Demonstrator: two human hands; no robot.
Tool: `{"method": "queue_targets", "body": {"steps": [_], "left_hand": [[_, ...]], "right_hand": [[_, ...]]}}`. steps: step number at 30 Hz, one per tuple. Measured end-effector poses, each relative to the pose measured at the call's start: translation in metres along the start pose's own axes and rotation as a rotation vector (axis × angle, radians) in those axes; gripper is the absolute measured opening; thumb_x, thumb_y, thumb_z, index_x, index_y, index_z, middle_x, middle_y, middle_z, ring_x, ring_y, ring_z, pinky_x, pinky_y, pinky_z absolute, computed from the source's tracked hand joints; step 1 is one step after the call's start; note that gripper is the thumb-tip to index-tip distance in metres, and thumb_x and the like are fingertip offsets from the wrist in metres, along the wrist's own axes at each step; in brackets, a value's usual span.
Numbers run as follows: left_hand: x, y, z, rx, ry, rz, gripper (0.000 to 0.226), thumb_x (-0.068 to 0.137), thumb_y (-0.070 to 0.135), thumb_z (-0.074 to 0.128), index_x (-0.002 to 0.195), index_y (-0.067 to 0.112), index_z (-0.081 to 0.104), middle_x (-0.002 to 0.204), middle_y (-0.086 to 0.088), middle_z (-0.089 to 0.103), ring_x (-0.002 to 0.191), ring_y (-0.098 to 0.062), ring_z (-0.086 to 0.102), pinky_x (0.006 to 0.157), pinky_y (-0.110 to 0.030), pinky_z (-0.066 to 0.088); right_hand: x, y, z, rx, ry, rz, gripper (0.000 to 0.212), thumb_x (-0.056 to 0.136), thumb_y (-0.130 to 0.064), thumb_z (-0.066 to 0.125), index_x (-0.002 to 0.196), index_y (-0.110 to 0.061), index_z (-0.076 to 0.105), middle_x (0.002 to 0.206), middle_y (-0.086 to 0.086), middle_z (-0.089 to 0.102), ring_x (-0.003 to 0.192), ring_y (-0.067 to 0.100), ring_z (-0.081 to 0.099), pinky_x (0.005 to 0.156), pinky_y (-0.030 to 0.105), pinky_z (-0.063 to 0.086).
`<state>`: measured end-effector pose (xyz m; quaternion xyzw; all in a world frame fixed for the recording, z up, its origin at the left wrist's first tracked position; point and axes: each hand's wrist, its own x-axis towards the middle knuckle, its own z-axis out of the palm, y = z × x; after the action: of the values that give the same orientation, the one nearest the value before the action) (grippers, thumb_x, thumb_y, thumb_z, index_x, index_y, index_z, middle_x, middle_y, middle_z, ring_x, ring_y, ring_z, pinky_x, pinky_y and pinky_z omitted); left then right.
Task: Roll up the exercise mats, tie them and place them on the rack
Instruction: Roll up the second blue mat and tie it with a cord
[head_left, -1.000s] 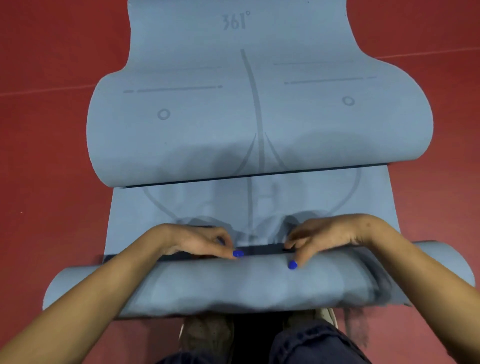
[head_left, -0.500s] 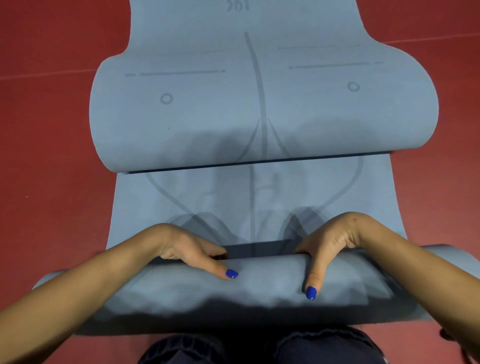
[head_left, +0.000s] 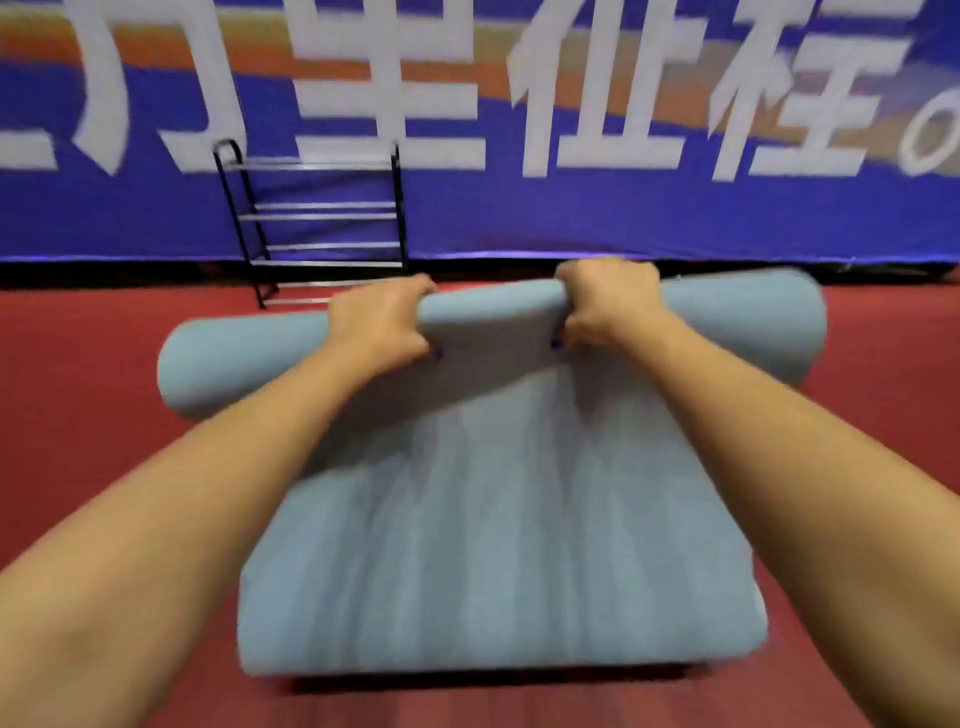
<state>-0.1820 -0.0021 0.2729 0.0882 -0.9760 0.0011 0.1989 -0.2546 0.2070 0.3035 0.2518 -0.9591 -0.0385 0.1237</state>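
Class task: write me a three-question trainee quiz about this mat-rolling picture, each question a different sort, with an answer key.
1. True or false: the rack already holds a mat.
2. What does each hand grip?
3. The rack stands against: A) a banner, B) a window, C) a mirror.

Key:
1. False; its bars show nothing on them.
2. The left hand and right hand both grip the rolled part of the blue mat.
3. A, the blue banner.
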Motion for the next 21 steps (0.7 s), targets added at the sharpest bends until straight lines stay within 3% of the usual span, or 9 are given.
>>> {"method": "queue_targets", "body": {"steps": [2,5,7,11,14,16,18,20,21], "left_hand": [[0.047,0.012,-0.143,-0.027,0.601,-0.023,0.043,0.081,0.028,0.067,0.122,0.028,0.055,0.118,-0.007,0.062,0.108,-0.034,0.056,0.081,-0.043,0.044],[0.041,0.016,-0.277,-0.033,1.354,-0.009,0.042,0.073,0.02,0.058,0.114,0.026,0.053,0.11,-0.007,0.06,0.101,-0.032,0.054,0.079,-0.043,0.043],[0.021,0.023,-0.281,-0.101,1.564,0.067,0.05,0.064,0.016,0.06,0.11,0.028,0.046,0.107,-0.001,0.052,0.098,-0.028,0.045,0.081,-0.042,0.043],[-0.044,0.033,-0.117,-0.042,1.172,0.226,0.061,0.05,0.005,0.066,0.105,0.02,0.046,0.092,0.0,0.04,0.081,-0.028,0.037,0.076,-0.039,0.033],[-0.12,0.026,0.046,0.03,0.584,0.324,0.086,0.022,0.009,0.077,0.102,0.022,0.048,0.084,0.002,0.057,0.078,-0.023,0.039,0.077,-0.037,0.031],[-0.178,0.016,0.15,-0.036,0.191,0.274,0.089,0.013,0.012,0.072,0.098,0.024,0.047,0.087,0.007,0.051,0.076,-0.019,0.041,0.073,-0.034,0.03],[-0.244,0.003,0.233,-0.05,-0.118,0.266,0.061,0.034,0.019,0.064,0.093,0.025,0.047,0.088,0.007,0.044,0.07,-0.017,0.048,0.068,-0.031,0.028],[-0.307,-0.011,0.298,0.086,-0.121,0.316,0.013,0.08,0.017,0.044,0.087,0.025,0.053,0.079,0.007,0.05,0.063,-0.015,0.051,0.068,-0.031,0.028],[-0.334,-0.013,0.323,0.06,-0.151,0.338,0.025,0.087,0.014,0.033,0.086,0.025,0.056,0.077,0.007,0.053,0.068,-0.015,0.049,0.073,-0.034,0.032]], "right_hand": [[0.023,0.013,-0.147,0.103,0.672,0.062,0.036,0.081,-0.027,0.067,0.114,-0.016,0.058,0.118,0.013,0.06,0.112,0.034,0.053,0.081,0.042,0.043],[-0.018,0.022,-0.277,0.04,1.656,0.036,0.026,0.068,-0.014,0.062,0.093,-0.019,0.067,0.09,0.01,0.068,0.086,0.031,0.063,0.071,0.038,0.047],[-0.051,0.016,-0.274,0.014,1.912,0.017,0.023,0.071,-0.008,0.064,0.092,-0.02,0.066,0.085,0.008,0.066,0.083,0.028,0.059,0.076,0.036,0.044],[-0.109,0.003,-0.093,0.079,1.575,0.058,0.02,0.086,-0.003,0.055,0.097,-0.017,0.063,0.095,0.002,0.054,0.092,0.028,0.047,0.087,0.04,0.037],[-0.149,-0.01,0.096,0.181,0.885,0.112,0.042,0.055,-0.013,0.054,0.095,-0.021,0.051,0.086,0.0,0.043,0.077,0.027,0.042,0.072,0.038,0.033],[-0.183,-0.021,0.214,0.332,0.342,0.104,0.056,0.036,-0.024,0.061,0.09,-0.022,0.048,0.081,0.001,0.044,0.071,0.025,0.039,0.065,0.035,0.028],[-0.223,-0.04,0.311,0.212,0.112,0.011,0.036,0.048,-0.029,0.058,0.083,-0.022,0.053,0.08,0.002,0.036,0.065,0.021,0.039,0.059,0.033,0.023],[-0.258,-0.062,0.377,0.115,0.01,-0.152,0.025,0.07,-0.023,0.045,0.089,-0.029,0.061,0.081,0.003,0.032,0.062,0.019,0.04,0.06,0.032,0.023],[-0.271,-0.071,0.397,0.099,-0.11,-0.242,0.035,0.072,-0.026,0.042,0.103,-0.031,0.059,0.083,0.003,0.035,0.066,0.018,0.043,0.063,0.032,0.026]]}}
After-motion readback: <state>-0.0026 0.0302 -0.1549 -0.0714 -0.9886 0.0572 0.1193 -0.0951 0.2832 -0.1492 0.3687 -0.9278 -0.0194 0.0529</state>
